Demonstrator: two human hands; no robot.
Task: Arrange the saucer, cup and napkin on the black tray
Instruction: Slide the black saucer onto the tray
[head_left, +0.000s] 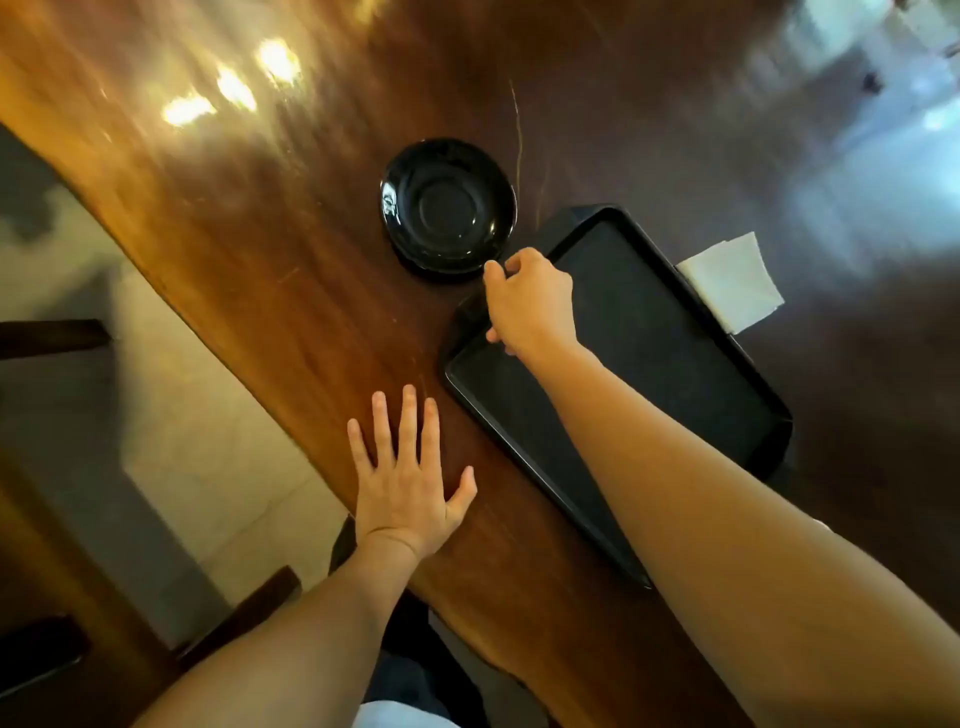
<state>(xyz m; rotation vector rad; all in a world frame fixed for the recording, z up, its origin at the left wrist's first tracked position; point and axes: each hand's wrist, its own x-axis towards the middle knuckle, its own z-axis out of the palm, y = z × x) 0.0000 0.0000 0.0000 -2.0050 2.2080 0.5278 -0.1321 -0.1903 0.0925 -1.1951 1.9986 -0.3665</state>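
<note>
A: Do we find any lettering, label, brand, number or sign to read in this view?

B: We find none. No writing shows on any surface in view, and the far part of the picture is too blurred for us to tell.
</note>
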